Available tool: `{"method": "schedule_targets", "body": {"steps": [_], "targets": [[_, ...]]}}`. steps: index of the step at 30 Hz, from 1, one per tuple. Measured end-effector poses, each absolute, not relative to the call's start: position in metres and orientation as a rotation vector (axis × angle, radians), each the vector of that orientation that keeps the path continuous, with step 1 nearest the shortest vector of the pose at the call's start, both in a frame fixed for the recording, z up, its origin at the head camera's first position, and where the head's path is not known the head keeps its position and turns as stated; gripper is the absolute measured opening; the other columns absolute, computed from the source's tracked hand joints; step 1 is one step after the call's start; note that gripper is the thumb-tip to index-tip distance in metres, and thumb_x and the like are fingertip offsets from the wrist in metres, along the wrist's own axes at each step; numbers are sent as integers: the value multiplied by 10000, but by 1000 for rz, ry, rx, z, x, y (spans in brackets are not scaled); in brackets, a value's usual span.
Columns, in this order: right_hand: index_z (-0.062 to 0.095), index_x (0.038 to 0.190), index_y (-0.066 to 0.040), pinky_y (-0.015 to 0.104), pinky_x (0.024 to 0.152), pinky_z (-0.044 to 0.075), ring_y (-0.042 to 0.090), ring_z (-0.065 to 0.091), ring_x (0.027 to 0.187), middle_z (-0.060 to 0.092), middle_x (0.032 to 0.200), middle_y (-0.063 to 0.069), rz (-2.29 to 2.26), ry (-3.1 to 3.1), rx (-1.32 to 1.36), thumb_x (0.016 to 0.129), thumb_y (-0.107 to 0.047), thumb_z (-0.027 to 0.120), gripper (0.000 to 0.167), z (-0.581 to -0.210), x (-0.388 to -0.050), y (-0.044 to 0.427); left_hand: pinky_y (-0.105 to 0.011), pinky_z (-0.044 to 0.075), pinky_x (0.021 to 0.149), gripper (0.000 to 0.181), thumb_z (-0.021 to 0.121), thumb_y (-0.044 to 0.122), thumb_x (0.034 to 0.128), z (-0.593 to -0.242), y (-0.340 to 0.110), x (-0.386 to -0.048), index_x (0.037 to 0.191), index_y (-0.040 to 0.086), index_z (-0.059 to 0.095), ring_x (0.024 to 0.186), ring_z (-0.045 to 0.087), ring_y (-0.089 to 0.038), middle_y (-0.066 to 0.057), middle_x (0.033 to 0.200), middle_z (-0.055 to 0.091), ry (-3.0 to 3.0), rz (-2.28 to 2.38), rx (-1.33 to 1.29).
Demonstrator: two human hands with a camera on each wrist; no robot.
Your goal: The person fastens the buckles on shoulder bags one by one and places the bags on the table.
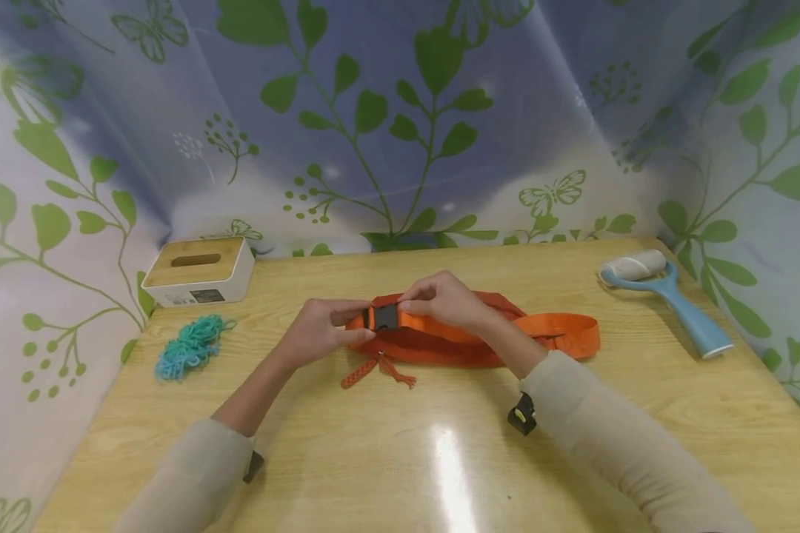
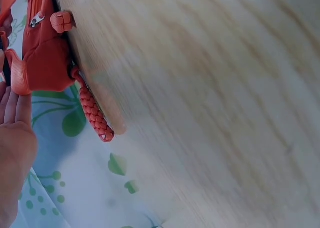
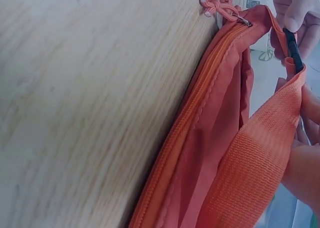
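An orange-red waist bag (image 1: pixel 440 352) lies on the table in the head view, its orange strap (image 1: pixel 576 326) looped out to the right. Over the bag's left part, the black side-release buckle (image 1: pixel 386 317) is raised between both hands, its two halves joined. My left hand (image 1: pixel 313 333) pinches the buckle's left end, thumb below and fingers above. At the other end, my right hand (image 1: pixel 450 300) pinches the webbing beside the buckle. A braided zipper pull (image 2: pixel 95 112) hangs from the bag. The right wrist view shows the zipper (image 3: pixel 185 118) closed along the visible length.
Back left stands a tissue box (image 1: pixel 196 274) with a wooden lid. In front of it lies a bundle of teal yarn (image 1: pixel 190 348). A lint roller (image 1: pixel 680 296) with a blue handle lies at the right. Patterned curtains (image 1: pixel 373 133) border the table.
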State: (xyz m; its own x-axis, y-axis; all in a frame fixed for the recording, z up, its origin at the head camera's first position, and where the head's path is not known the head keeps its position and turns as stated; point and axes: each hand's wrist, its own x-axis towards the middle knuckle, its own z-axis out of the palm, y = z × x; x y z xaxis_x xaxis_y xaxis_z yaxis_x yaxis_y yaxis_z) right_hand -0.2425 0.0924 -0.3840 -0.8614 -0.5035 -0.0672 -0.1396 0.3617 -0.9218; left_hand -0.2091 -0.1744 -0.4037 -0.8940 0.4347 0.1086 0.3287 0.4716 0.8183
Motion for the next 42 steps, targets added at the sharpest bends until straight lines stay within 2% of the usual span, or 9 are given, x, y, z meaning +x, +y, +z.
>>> {"method": "schedule_targets", "body": {"steps": [10, 19, 28, 38, 42], "targets": [[761, 1128, -30, 377, 868, 506, 253, 639, 1018, 727, 1105, 105, -1493, 2279, -516, 979, -161, 705, 205, -387, -246, 94, -370, 579, 879, 562, 832, 281, 873, -405, -173, -212, 1353, 48, 654, 1140, 675, -295, -137, 1282, 676, 2556, 1454, 651], [757, 1169, -61, 472, 995, 490, 278, 616, 1159, 703, 1200, 98, -1465, 2286, -468, 970, -196, 720, 243, -385, -249, 98, -417, 561, 926, 512, 822, 227, 884, -404, -172, -214, 1329, 26, 666, 1155, 664, -317, -136, 1292, 668, 2585, 1440, 704], [770, 1150, -60, 470, 987, 491, 295, 593, 1186, 690, 1231, 104, -1436, 2318, -470, 959, -159, 728, 219, -386, -250, 101, -438, 542, 961, 490, 807, 205, 897, -406, -170, -216, 1320, 5, 661, 1153, 660, -327, -158, 1296, 655, 2611, 1369, 751], [761, 1163, -36, 463, 981, 504, 299, 613, 1156, 695, 1216, 118, -1412, 2288, -441, 931, -122, 756, 248, -391, -253, 100, -507, 508, 993, 501, 814, 251, 890, -409, -170, -219, 1315, 28, 672, 1137, 656, -280, -114, 1229, 694, 2612, 1258, 754], [759, 1153, -23, 464, 980, 507, 299, 616, 1142, 698, 1198, 118, -1396, 2257, -451, 928, -97, 751, 237, -393, -254, 100, -482, 526, 961, 496, 825, 258, 878, -411, -171, -221, 1306, 51, 684, 1139, 649, -259, -100, 1238, 693, 2607, 1236, 727]]}}
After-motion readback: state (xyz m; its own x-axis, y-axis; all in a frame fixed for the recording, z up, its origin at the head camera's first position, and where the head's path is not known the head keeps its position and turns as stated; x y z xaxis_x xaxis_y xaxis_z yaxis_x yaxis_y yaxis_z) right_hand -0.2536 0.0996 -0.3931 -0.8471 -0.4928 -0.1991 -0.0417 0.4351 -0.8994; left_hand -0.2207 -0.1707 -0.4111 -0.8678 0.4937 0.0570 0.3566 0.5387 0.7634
